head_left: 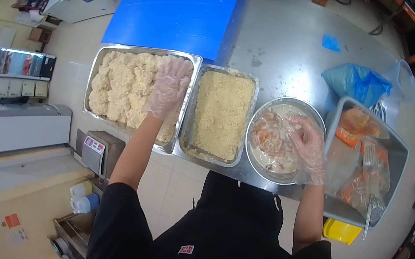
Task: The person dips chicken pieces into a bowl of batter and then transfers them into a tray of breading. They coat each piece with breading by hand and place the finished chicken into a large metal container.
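Note:
My left hand (170, 85), in a clear plastic glove, lies flat with its fingers stretched out on the right side of the breaded pieces (124, 83). These pale, crumb-coated pieces fill a wide metal tray (133, 130). My right hand (308, 146), gloved the same way, is over the right side of a round metal bowl (254, 162). Its fingers are bent, with a gap between them and the thumb, and no piece shows in it. Raw meat pieces (268, 131) sit in whitish liquid in the bowl. Between my hands stands a smaller metal tray of crumbs (221, 115).
A grey tub (398, 178) at the right holds bagged orange-coloured food (356, 124) and a long-handled metal utensil (369, 211). Behind it lies a blue plastic bag (358, 83). A blue sheet (175, 11) covers the steel table's (283, 38) far left. A digital scale (95, 145) stands left of me.

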The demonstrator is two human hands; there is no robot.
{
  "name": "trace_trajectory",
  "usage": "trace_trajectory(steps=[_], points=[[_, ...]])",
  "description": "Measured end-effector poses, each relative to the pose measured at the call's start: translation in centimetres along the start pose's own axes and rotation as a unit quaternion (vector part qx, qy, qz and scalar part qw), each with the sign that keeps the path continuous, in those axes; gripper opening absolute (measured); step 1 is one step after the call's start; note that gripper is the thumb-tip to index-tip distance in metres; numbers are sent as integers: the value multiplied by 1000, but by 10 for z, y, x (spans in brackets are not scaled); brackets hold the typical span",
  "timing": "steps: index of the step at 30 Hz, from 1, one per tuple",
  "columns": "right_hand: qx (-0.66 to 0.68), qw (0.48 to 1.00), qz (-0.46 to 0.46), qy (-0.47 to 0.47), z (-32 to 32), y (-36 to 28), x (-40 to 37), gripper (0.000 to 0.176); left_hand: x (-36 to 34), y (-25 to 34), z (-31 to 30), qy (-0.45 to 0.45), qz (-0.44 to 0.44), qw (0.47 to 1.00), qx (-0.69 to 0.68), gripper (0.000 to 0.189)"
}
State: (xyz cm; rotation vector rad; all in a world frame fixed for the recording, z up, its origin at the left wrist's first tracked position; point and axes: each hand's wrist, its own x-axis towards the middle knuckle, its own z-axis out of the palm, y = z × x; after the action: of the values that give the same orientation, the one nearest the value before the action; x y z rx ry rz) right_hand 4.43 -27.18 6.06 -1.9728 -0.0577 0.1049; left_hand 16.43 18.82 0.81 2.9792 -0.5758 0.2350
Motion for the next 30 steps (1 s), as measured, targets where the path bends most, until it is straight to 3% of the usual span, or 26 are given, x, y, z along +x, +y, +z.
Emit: trace_trajectory(steps=[2,4,5,7,10,13,14,16,19,22,25,28,30], points=[[58,998,25,2,5,8,-1,34,6,-19,10,5,27,999,20,56],[1,999,-19,35,4,13,-1,31,-5,-16,10,-18,46,998,30,57],[-15,999,6,32,-3,-2,-6,31,4,-17,-3,-28,62,997,44,57],[-35,998,40,34,-20,-43,-5,31,16,-44,-1,-138,78,985,71,61],[-73,995,64,10,-40,-58,-12,31,14,-38,-26,-23,7,993,-114,63],[-172,984,-17,-31,-35,-63,-12,30,5,-37,-15,-74,-50,996,-27,62],[-221,973,-41,-51,-28,-57,-11,29,-2,-38,-11,-48,-38,997,-52,61],[-315,939,-100,-95,-3,-37,-5,27,-4,-20,-29,11,-20,995,-95,60],[-342,925,-81,-147,26,-43,6,30,-26,70,-61,146,-111,936,-302,57],[-349,914,-49,-198,48,-59,16,30,-85,133,-47,99,-94,905,-402,53],[-433,859,-150,-228,51,-30,20,30,-129,170,-21,103,-73,887,-445,49],[-366,900,-170,-166,38,-25,18,27,-157,177,7,116,-118,870,-465,45],[-355,903,-1,-242,25,-54,28,28,-162,180,9,115,-166,848,-491,44]])
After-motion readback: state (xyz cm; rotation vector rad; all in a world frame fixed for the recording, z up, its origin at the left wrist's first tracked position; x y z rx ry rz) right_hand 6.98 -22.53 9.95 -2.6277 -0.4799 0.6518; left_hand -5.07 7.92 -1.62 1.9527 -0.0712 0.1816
